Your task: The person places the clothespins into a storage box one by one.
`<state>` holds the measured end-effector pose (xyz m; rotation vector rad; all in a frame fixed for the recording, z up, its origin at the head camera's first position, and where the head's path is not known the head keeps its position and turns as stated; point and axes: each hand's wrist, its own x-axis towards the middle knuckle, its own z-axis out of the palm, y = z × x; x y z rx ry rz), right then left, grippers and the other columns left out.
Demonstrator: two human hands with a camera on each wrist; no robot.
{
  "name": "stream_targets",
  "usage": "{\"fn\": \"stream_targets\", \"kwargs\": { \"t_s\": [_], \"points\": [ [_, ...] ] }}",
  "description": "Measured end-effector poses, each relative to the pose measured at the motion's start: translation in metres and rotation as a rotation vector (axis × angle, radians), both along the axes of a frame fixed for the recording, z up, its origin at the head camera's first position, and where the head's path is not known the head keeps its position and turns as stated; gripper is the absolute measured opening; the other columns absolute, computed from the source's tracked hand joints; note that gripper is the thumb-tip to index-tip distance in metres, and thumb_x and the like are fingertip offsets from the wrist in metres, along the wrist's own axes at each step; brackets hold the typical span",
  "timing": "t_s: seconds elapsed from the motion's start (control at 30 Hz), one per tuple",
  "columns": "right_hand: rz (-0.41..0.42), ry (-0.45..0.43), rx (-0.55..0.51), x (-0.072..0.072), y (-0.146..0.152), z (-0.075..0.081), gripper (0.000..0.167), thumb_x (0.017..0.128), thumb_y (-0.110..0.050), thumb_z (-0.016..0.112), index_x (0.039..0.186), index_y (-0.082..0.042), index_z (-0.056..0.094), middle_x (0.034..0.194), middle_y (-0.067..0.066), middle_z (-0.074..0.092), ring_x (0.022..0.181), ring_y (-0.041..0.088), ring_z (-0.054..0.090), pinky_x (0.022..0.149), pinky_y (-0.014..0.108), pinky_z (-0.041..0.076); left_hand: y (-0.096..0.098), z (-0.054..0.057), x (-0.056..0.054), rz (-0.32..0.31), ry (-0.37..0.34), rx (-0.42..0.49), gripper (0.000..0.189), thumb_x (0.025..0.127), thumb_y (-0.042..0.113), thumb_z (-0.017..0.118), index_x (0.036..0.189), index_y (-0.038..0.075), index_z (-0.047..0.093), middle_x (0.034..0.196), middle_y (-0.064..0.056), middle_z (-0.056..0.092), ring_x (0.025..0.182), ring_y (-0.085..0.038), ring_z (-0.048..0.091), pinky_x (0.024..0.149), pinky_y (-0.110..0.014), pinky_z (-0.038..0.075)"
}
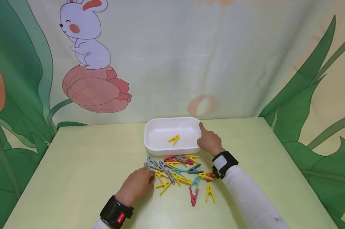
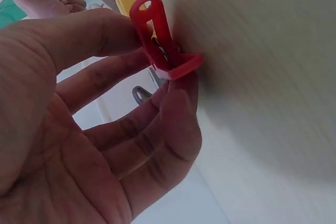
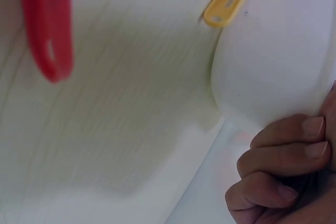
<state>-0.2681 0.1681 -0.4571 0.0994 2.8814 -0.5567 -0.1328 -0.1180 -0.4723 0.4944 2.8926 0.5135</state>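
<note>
My left hand (image 1: 138, 185) is at the left edge of a loose pile of clothespins. In the left wrist view, its thumb and fingertips pinch a red clothespin (image 2: 161, 43) just above the tabletop; the head view hides this clothespin behind the hand. My right hand (image 1: 210, 140) holds the right side of a white plastic tray (image 1: 172, 152), index finger stretched along the rim near the back corner and the other fingers curled at the wall. One yellow clothespin (image 1: 174, 139) lies inside the tray.
Several yellow, red, blue and grey clothespins, among them a dark blue one (image 1: 194, 169), lie scattered before the tray. A red one (image 1: 193, 197) and a yellow one (image 1: 209, 192) lie nearest the front. Behind the pale table (image 1: 89, 159) hangs a printed curtain (image 1: 166, 63).
</note>
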Motion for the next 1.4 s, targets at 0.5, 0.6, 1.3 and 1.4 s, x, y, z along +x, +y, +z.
{"fn": "stream_targets", "kwargs": {
  "t_s": [0.5,0.6,1.3,1.4],
  "points": [
    [-0.022,-0.004,0.008,0.001,-0.005,0.002,0.082,0.096,-0.017,0.055,0.168,-0.017,0.016,0.067,0.007,0.052,0.055,0.020,0.047,0.052,0.030,0.034,-0.011,0.022,0.008,-0.027,-0.055,0.026,0.014,0.090,0.011,0.079,0.104,0.010,0.078,0.080,0.000,0.058,0.077,-0.018,0.050,0.070,-0.034,0.043],
    [-0.023,-0.003,0.007,0.002,-0.004,0.001,0.082,0.096,-0.017,0.055,0.168,-0.017,0.016,0.066,0.008,0.052,0.054,0.020,0.046,0.051,0.031,0.034,-0.009,0.029,0.009,-0.044,-0.070,0.029,0.016,0.090,0.012,0.078,0.107,0.010,0.078,0.083,0.000,0.059,0.077,-0.018,0.050,0.069,-0.033,0.042],
    [-0.018,0.011,0.018,0.003,-0.006,0.004,0.082,0.096,-0.018,0.056,0.168,-0.017,0.017,0.069,0.008,0.052,0.057,0.020,0.047,0.054,0.031,0.034,-0.012,0.097,-0.008,-0.141,0.127,0.040,0.017,0.093,0.013,0.074,0.110,0.012,0.077,0.099,-0.002,0.070,0.079,-0.014,0.059,0.069,-0.030,0.052],
    [-0.019,0.009,0.015,0.003,-0.006,0.003,0.082,0.096,-0.017,0.056,0.168,-0.018,0.017,0.068,0.008,0.053,0.056,0.020,0.047,0.053,0.031,0.034,-0.012,0.105,-0.011,-0.171,0.120,0.037,0.018,0.092,0.014,0.074,0.111,0.012,0.077,0.100,-0.003,0.071,0.082,-0.015,0.061,0.070,-0.030,0.052]
  ]
}}
